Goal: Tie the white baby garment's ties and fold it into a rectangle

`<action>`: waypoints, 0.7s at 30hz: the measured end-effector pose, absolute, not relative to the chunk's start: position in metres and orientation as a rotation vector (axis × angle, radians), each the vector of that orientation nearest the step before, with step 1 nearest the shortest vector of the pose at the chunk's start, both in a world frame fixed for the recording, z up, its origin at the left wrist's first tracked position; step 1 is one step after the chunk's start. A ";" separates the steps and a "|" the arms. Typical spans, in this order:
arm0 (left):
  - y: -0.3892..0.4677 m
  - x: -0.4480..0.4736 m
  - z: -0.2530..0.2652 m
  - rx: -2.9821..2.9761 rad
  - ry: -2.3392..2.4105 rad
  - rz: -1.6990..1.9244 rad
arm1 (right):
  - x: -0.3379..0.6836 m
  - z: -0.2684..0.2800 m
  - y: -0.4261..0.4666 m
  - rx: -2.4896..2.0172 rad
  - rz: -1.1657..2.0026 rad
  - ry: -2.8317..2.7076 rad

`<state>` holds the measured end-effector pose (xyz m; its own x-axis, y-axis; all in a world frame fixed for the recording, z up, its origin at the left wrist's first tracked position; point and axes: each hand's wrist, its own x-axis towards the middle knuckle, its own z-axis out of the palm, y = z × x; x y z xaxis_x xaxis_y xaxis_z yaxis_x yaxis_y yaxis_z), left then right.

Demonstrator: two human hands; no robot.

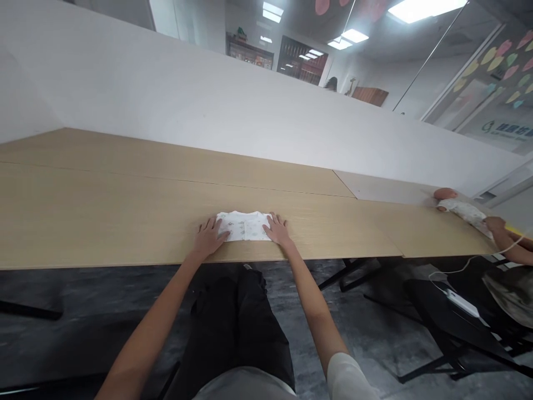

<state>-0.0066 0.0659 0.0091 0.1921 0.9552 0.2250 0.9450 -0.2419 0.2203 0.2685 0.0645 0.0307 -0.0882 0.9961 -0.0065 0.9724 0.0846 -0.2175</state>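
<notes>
A: Status on the hands?

B: Both down on the white garment (245, 228). Left hand (209, 237) flat, palm down, fingers spread over its left end. Right hand (277, 229) mirrors that on the right end.

A: Gripping?

B: No. Both hands open, nothing pinched that I can see. Fingertips just rest on the cloth; can't tell how hard they press.

A: Where's the garment exactly?

B: On the wooden table (116, 214), close to the front edge, straight in front of the person. Lies flat as a compact, wide rectangle, looks folded. Small scattered prints, a vertical line down the middle, top edge slightly wavy. Long seam in the tabletop runs behind it, not touching.

A: Anything else on the table?

B: Doll (461, 211) at the far right end, well apart from the garment. Lying down, white outfit, head toward the wall. Co-worker's hand (495, 224) is at its lower end. Grip there too small to read from here.

A: Surroundings?

B: White partition (200, 105) along the table's back, glass above it. Heart-shaped stickers (495, 58) on the glass, upper right. Black chair (435, 294) below the table's right part, with a white power strip (461, 303) on it, cable running up toward the co-worker. Dark grey floor (104, 311).
</notes>
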 end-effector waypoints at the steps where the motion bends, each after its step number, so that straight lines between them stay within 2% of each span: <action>1: 0.064 -0.004 0.008 2.414 1.908 0.543 | 0.266 0.031 0.063 -1.991 0.196 -2.207; 7: 0.048 0.016 -0.001 2.537 1.640 0.690 | 0.239 0.027 0.043 -1.750 -0.066 -2.322; 21: 0.045 0.013 -0.006 2.513 1.573 0.639 | 0.233 0.016 0.031 -1.777 0.005 -2.391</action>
<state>0.0132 0.0447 -0.0058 0.3751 0.8800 0.2915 0.8340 -0.4576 0.3083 0.2330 0.0313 0.0158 -0.2799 0.9515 0.1279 0.9509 0.2931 -0.0996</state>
